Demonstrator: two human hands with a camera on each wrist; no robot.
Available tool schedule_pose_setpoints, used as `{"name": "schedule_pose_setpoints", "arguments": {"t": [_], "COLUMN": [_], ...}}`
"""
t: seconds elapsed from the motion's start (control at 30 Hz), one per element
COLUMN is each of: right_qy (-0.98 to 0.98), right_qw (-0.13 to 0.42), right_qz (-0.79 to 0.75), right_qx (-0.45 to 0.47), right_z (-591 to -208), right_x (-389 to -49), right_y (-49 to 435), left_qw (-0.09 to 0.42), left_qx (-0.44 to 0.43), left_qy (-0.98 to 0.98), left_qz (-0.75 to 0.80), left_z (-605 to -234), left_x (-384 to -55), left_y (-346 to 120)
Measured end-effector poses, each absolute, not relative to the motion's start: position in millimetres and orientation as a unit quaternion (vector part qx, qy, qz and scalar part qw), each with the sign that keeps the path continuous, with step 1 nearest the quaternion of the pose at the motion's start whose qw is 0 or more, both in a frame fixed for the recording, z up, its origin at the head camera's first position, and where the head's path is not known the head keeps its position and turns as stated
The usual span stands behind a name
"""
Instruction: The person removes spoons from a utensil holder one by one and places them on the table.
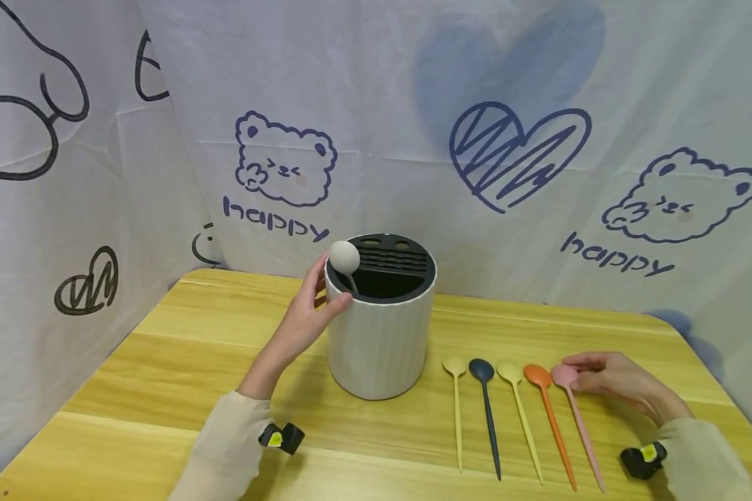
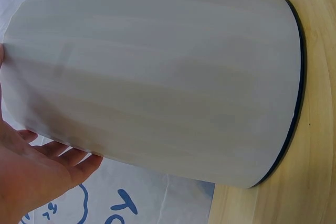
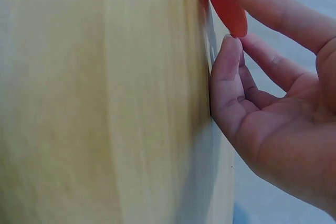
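Observation:
My left hand [image 1: 303, 313] grips the upper left side of a white ribbed utensil holder [image 1: 379, 348], thumb at its black rim and fingers round the far side. A white spoon [image 1: 345, 257] stands tilted in the holder, bowl up, its handle down inside the opening. My right hand [image 1: 620, 383] pinches the bowl of a pink spoon [image 1: 564, 376] that lies on the table at the right end of a row. In the right wrist view a reddish spoon bowl [image 3: 228, 9] shows between thumb and index finger.
Left of the pink spoon lie an orange spoon [image 1: 539, 376], a pale yellow spoon [image 1: 510, 373], a dark blue spoon [image 1: 482, 371] and another yellow spoon [image 1: 455, 367], bowls away from me. The wooden table [image 1: 163, 390] meets a printed cloth [image 1: 376, 139] behind.

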State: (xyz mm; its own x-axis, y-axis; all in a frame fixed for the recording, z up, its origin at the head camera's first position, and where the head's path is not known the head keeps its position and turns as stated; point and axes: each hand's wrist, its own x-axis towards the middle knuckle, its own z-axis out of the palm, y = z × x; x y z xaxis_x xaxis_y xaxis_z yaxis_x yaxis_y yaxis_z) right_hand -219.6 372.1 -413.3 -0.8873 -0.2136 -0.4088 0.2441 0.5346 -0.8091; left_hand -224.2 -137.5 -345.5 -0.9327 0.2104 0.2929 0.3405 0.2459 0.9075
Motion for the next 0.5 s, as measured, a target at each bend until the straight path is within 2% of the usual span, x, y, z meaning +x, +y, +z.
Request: {"name": "schedule_pose_setpoints", "arguments": {"t": [0.5], "right_qy": [0.835], "right_qw": [0.202], "right_qz": [-0.511], "right_qx": [0.027], "right_z": [-413.1], "right_x": [-219.0], "right_y": [368.8], "left_qw": [0.053], "left_qx": [-0.173], "left_qy": [-0.787], "left_qz": [-0.59], "left_z": [-345.3], "left_x": [-225.0], "left_y": [-137.5]}}
